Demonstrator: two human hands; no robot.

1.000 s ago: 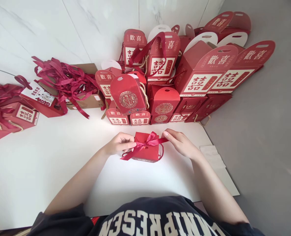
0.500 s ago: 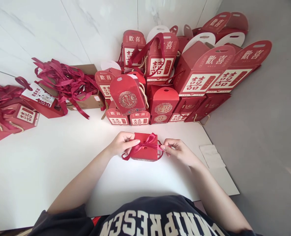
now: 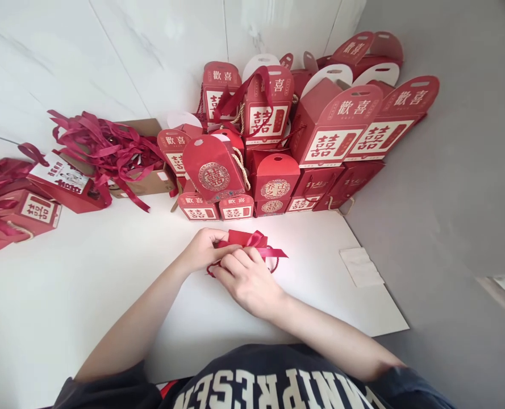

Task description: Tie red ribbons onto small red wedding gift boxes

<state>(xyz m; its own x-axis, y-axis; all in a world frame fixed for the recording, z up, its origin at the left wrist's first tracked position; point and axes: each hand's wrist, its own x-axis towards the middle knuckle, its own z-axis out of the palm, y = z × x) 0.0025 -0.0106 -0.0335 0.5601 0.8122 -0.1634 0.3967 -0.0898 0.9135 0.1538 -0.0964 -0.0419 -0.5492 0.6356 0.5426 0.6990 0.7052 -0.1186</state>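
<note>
A small red gift box [image 3: 236, 236] lies on the white table in front of me, with a dark pink satin ribbon [image 3: 276, 252] tied in a bow across its top. My left hand [image 3: 205, 250] is closed at the left side of the box, its thumb stretched over the ribbon near the knot. Over the front of the box bends my right hand [image 3: 252, 284], its fingers closed on the left part of the ribbon, close to the left thumb. It covers much of the box and bow. One ribbon tail and a cord handle [image 3: 273, 264] stick out on the right.
Red gift boxes [image 3: 326, 142] stand stacked along the wall. A cardboard box [image 3: 147, 184] to their left overflows with loose ribbons [image 3: 107, 145]. More ribboned boxes [image 3: 20, 213] stand at far left. A white paper [image 3: 360, 267] lies by the table's right edge.
My right hand has let go of the right ribbon tail and crossed leftward over the box to the left hand. The left hand stays at the box's left side. The view has shifted slightly.
</note>
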